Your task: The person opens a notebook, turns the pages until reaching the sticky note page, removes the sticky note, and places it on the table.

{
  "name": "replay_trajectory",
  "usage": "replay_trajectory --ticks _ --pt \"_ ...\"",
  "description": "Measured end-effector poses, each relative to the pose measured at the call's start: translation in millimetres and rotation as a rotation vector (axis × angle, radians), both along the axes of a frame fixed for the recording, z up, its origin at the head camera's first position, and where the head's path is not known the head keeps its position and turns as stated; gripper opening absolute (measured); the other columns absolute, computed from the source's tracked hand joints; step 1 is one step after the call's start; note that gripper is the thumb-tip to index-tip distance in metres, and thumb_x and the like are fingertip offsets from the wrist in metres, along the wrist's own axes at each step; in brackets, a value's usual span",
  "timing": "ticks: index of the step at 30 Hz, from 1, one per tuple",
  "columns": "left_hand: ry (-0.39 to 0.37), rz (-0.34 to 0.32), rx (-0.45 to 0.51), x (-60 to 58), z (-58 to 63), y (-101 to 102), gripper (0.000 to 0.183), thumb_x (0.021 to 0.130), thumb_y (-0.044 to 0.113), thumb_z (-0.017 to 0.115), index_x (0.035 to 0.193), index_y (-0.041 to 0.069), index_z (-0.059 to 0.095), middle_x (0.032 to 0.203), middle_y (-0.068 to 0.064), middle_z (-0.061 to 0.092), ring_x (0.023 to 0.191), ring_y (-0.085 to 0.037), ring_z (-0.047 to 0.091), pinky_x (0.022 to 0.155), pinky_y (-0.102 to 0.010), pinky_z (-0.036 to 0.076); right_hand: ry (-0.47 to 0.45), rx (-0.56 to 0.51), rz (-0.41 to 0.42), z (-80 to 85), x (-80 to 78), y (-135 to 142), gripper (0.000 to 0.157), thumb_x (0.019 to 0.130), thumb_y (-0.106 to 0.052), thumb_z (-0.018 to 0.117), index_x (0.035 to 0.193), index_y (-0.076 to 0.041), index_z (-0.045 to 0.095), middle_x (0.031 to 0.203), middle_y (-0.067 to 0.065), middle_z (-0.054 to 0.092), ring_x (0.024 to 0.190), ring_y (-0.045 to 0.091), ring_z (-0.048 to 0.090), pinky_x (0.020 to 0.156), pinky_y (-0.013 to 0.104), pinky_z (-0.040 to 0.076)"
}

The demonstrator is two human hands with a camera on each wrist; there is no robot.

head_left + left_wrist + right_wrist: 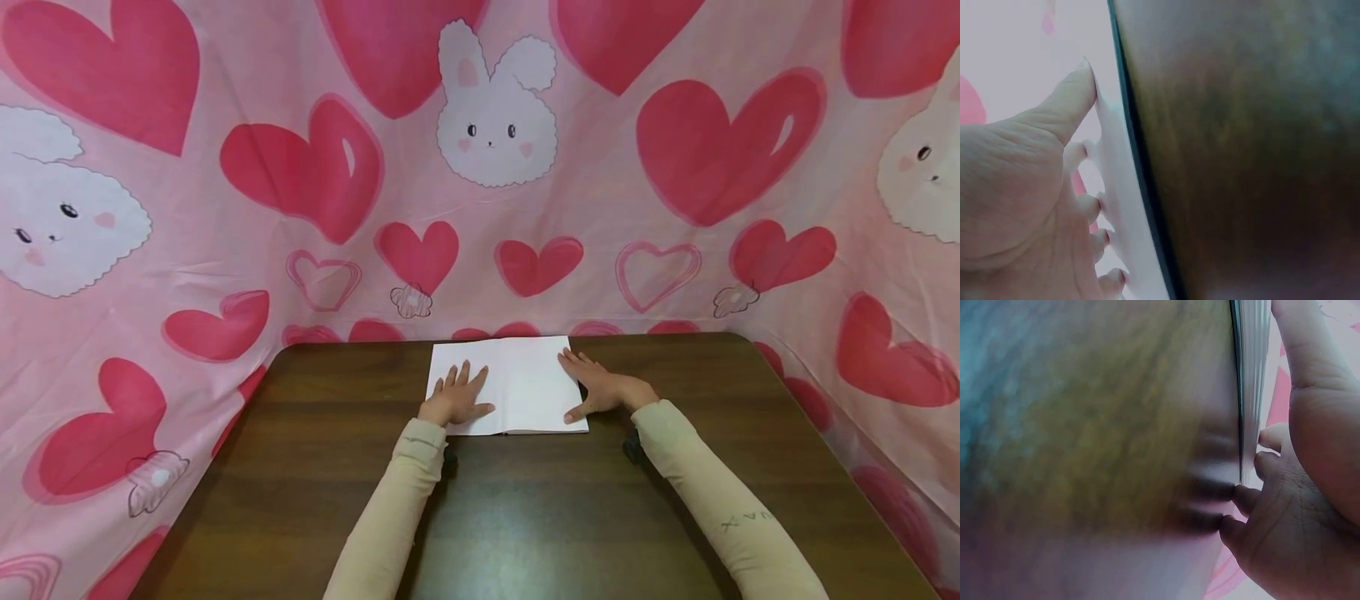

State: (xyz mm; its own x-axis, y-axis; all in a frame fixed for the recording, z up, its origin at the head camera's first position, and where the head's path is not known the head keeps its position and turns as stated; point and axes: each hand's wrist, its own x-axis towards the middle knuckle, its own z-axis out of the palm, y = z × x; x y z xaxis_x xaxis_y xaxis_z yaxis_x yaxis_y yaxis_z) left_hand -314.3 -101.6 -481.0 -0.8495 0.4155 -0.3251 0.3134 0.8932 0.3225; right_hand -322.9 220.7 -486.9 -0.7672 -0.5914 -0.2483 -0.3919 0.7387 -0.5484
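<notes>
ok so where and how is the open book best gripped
The open book is probably best gripped at both outer sides, coming from left and right, pinching pages and cover together: it lies flat and spread, so lifting one half would likely let the other flop.

Free passage between 2 sleeves above the table, book and cloth backdrop beyond.

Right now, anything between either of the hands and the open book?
Nothing visible. The left hand is on the left page of the open book, fingers spread. The right hand is at the book's right edge, fingertips and thumb over it in the head view, with no object between.
</notes>
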Motion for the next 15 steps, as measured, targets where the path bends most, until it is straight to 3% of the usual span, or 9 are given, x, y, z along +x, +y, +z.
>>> replay_trajectory --ticks 10,15 --pt "0.011 0.05 0.021 7.5 0.7 1.3 0.076 0.102 0.044 0.057 0.164 0.018 0.021 0.17 -0.02 0.004 0.156 -0.044 0.003 0.122 -0.064 0.008 0.007 -0.023 0.004 -1.8 1.7 -2.9 0.123 0.081 -0.046 0.083 0.161 0.004 0.004 0.168 0.026 -0.005 0.153 0.052 -0.006 0.118 0.07 0.002" --pt "0.068 0.021 0.03 10.8 0.2 2.6 0.071 0.103 0.041 0.056 0.162 0.015 0.027 0.168 -0.024 0.012 0.154 -0.048 0.011 0.119 -0.067 0.016 0.008 -0.017 0.0 0.1 2.0 -2.3 0.123 0.081 -0.046 0.083 0.161 0.004 0.004 0.168 0.026 -0.004 0.153 0.052 -0.006 0.118 0.07 0.002"
